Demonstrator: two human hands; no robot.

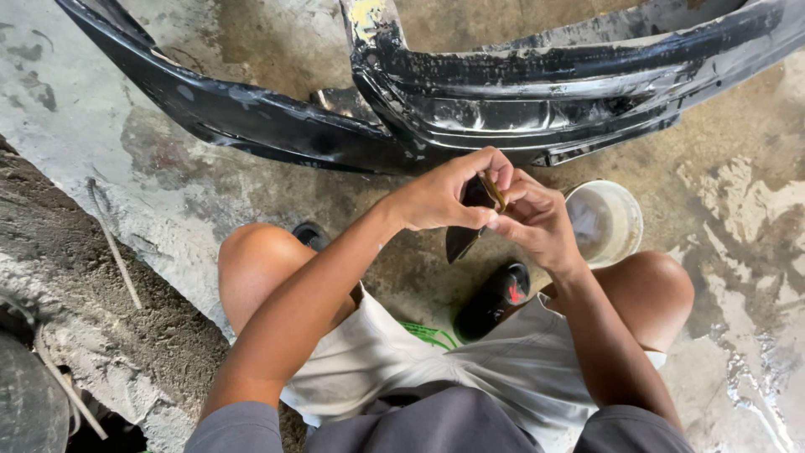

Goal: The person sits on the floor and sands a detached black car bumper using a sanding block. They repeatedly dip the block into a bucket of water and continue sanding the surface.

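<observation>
Left hand [440, 197] and right hand [537, 222] pinching dark folded abrasive sheet [470, 222] above white plastic bucket [625, 220]; wet fingers risking slip, sheet dropping onto concrete floor [738, 193].

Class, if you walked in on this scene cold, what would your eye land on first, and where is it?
First the scuffed black car bumper lying across the top on wet concrete. Next, at centre, the left hand and right hand meet around a small dark sheet. A white bucket stands just right of them.
</observation>
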